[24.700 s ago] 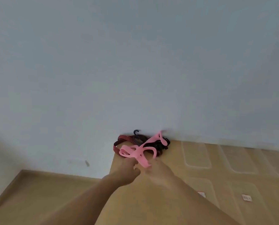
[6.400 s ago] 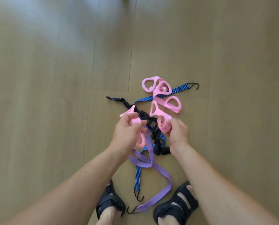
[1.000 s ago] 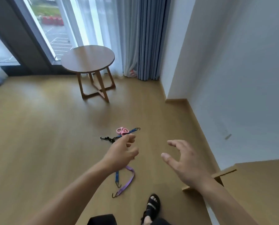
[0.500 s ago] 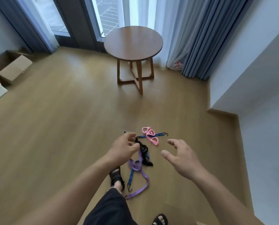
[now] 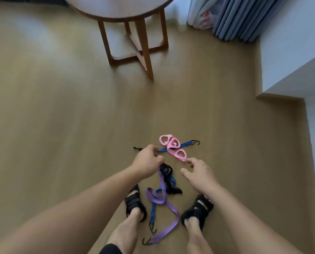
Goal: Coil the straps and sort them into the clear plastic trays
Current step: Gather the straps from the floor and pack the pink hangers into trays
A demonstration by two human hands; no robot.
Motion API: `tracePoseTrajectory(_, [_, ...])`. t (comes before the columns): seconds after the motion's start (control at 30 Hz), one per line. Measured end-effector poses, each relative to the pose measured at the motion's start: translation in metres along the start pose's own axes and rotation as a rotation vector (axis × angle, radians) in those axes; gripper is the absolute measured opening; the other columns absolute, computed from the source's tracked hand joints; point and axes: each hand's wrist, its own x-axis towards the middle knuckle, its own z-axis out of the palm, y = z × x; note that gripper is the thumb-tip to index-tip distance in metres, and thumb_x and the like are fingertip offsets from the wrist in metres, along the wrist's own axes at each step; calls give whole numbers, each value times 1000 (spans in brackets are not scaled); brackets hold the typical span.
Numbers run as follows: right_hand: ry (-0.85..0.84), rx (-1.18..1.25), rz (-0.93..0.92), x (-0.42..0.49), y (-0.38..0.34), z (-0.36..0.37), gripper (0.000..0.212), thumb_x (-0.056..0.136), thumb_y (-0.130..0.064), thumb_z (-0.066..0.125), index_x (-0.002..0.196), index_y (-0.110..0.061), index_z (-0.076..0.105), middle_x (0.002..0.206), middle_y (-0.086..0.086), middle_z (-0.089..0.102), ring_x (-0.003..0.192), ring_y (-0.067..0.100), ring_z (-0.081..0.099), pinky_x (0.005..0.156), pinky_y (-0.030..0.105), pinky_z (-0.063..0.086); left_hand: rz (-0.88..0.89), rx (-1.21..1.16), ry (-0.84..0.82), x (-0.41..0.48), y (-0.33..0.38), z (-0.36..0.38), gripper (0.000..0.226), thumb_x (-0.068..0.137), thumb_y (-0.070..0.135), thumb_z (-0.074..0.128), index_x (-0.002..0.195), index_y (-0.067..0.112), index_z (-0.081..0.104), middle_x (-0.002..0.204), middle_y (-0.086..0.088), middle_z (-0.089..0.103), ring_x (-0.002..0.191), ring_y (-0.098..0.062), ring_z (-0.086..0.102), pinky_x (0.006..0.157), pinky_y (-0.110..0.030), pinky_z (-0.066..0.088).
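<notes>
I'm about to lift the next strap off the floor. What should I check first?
1. Right hand free: ok, open, fingertips close to the pink strap.
2. Left hand grip: cannot tell; its fingers are curled over the pile.
3. Straps separated: not ok; the purple strap, black strap and blue cord overlap.
4. Feet off the straps: ok; the sandals appear to flank the purple strap without standing on it.
5. Clear trays in sight: not ok; none are in view.
</notes>
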Motion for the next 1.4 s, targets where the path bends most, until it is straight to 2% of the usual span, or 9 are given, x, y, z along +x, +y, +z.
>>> tracePoseTrajectory(0.43, [-14,-230,10,349,141,154,46,94,-29,52,140,-23,45,134,7,43,115,29,51,86,37,44,-128,-3,-38,300,-127,152,48,92,16,54,140,13,47,127,1,58,98,-14,55,83,-23,43])
tracePoseTrajectory(0.57, [66,-330,-123,405,150,201,48,93,-31,59,137,-19,46,134,8,41,114,30,49,88,38,43,-145,8,-42,345,-160,178,50,90,16,54,139,14,47,117,4,56,102,-21,61,89,-37,53])
tracePoseTrajectory(0.73, [150,-438,-112,423,154,221,33,93,-28,59,122,-13,53,123,10,44,105,29,51,77,36,40,-147,37,-26,366,-181,185,58,88,19,57,144,17,42,124,3,57,102,-16,58,90,-31,50])
tracePoseTrajectory(0.9, [127,-101,-310,385,150,190,22,88,-37,64,80,-27,46,92,-15,49,75,15,55,66,32,33,-55,-39,-65,356,-175,179,71,83,20,65,147,28,36,135,15,52,93,8,58,83,-16,48])
tracePoseTrajectory(1.0, [13,289,-361,357,138,165,25,79,-32,73,70,-30,50,67,-25,56,55,3,48,67,27,37,64,-163,-154,345,-159,173,61,81,20,68,114,68,49,102,30,62,74,19,56,66,-2,43])
tracePoseTrajectory(1.07, [-23,436,-406,350,129,149,18,72,-33,76,72,-31,58,58,-22,54,48,3,41,55,14,35,74,-214,-179,342,-153,170,38,84,21,65,93,58,62,78,22,65,66,6,56,62,-8,44])
tracePoseTrajectory(1.2, [129,346,-401,371,124,139,11,74,-35,77,78,-37,67,75,-21,64,58,1,51,60,15,41,28,-317,-120,345,-152,162,9,93,25,56,90,25,65,65,13,68,56,-4,47,53,-15,37])
tracePoseTrajectory(1.3, [222,59,-151,405,130,152,20,92,-34,62,110,-25,62,117,-3,59,93,12,59,79,31,44,-157,-420,17,347,-163,153,12,90,20,53,98,13,56,68,-2,73,69,-15,59,70,-30,47])
tracePoseTrajectory(1.4, [60,-263,-12,429,136,180,43,93,-34,58,131,-18,49,127,8,50,115,29,51,86,37,41,-303,-601,51,343,-178,147,39,71,20,58,108,9,52,81,-10,72,91,-31,64,97,-51,50])
